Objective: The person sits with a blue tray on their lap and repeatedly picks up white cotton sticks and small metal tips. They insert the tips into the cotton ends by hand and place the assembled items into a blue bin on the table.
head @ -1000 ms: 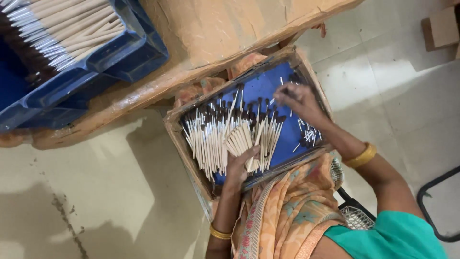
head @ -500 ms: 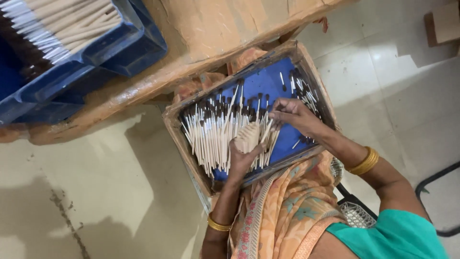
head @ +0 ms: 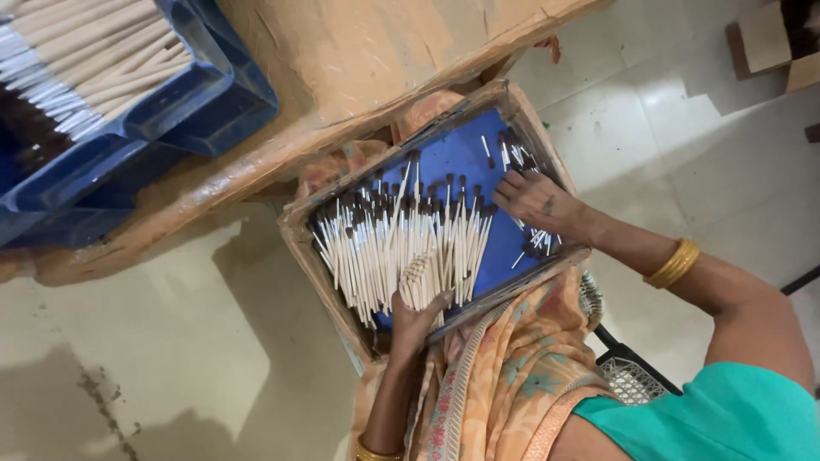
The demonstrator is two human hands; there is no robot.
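Overhead now: a shallow brown cardboard tray with a blue lining (head: 465,158) rests tilted on the lap of a seated person in an orange patterned drape (head: 512,367) and a teal top (head: 726,418). Across the tray's middle lies a spread layer of thin pale sticks with dark brown tips (head: 401,243), roughly parallel, tips pointing toward the tray's far edge. Left hand (head: 417,314) sits at the tray's near edge, fingers curled around a small bunch of those pale sticks (head: 417,275), whose cut ends show above the fingers; the grip looks closed on the bunch. Right hand (head: 536,198) lies at the right of the tray, palm down, fingers stretched flat toward the layer's edge, touching or just over the sticks there; whether it pinches any cannot be told. A few loose sticks (head: 536,243) lie scattered on the blue lining between that hand and the tray's right wall, and more near its far corner. Gold bangles (head: 673,263) ring the right wrist; another gold bangle (head: 376,452) shows on the left. Beyond the tray's far edge runs a worn wooden bench top (head: 359,60). Further left of the tray, on that bench, stands a blue plastic crate (head: 213,94) packed with longer pale sticks (head: 94,51). Pale tiled floor (head: 171,358) lies below and to both sides of the tray.
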